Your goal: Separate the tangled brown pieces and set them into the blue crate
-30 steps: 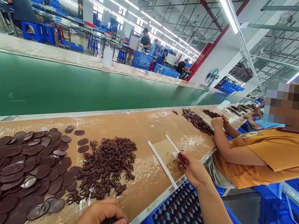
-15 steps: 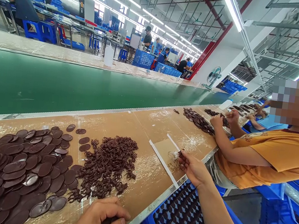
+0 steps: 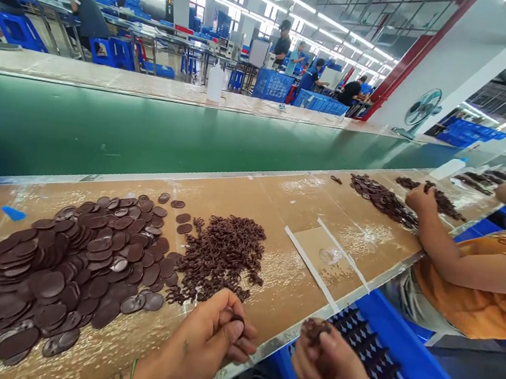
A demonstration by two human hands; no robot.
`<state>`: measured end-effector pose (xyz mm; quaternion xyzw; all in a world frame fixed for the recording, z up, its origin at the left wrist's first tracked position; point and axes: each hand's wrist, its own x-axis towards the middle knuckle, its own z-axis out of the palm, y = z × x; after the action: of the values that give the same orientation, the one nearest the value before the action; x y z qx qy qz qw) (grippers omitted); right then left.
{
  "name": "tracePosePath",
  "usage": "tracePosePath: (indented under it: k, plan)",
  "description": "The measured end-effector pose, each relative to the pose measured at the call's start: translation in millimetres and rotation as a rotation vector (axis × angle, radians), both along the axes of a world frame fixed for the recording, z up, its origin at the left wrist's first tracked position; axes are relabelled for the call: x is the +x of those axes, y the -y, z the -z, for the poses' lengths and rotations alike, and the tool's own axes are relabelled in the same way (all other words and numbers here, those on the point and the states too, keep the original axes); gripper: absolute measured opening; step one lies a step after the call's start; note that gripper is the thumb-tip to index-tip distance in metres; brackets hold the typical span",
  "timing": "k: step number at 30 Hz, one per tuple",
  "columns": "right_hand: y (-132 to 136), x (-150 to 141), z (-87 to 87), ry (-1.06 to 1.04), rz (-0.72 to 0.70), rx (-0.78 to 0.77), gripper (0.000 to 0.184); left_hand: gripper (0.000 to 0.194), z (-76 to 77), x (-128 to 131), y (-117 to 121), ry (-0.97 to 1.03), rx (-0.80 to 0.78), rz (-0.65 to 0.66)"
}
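My left hand (image 3: 208,340) is closed at the bench's near edge, pinching a dark brown oval disc (image 3: 237,320) between thumb and fingers. My right hand (image 3: 331,373) is curled just right of it, over a blue crate (image 3: 419,376), holding a small brown clip-like part (image 3: 314,328) at its fingertips. On the bench lies a large heap of brown oval discs (image 3: 63,269). Beside it sits a pile of small brown clip parts (image 3: 222,257). A small clear dish (image 3: 330,255) rests on a taped square further right.
A green conveyor belt (image 3: 148,131) runs behind the tan bench (image 3: 288,207). A co-worker in an orange shirt (image 3: 478,290) sits at my right, a hand on another heap of brown parts (image 3: 381,198). The blue crate holds rows of dark parts. More people work in the background.
My right hand has pulled back from the clear dish to beside my left hand, carrying a small brown part. My left hand has lifted a little. The view swung left and down.
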<state>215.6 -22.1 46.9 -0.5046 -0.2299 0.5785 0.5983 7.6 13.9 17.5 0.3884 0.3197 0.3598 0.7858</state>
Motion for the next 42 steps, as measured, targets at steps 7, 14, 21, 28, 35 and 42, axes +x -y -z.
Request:
tracePosePath:
  k: [7,14,21,28,35,42]
  plan:
    - [16,-42,29.5,-0.233,-0.196,0.057,0.032,0.045,-8.3,-3,2,0.106,-0.049,-0.012]
    - [19,-58,16.6,-0.204,-0.141,0.022,0.034,0.04,-10.3,-6,10,0.015,-0.048,-0.018]
    - [15,-78,15.0,-0.164,-0.024,0.017,0.038,0.042,-13.1,-6,11,-0.147,0.104,-0.049]
    - [13,-83,9.7,-0.128,0.052,-0.002,0.04,0.038,-14.4,3,8,-0.082,0.143,-0.057]
    - [18,-97,20.6,-0.02,0.133,0.011,0.043,0.027,-2.7,0,17,-0.399,0.259,-0.2]
    - [14,-112,28.1,-0.042,0.207,-0.019,0.042,0.018,-9.9,-5,18,-0.468,0.271,-0.207]
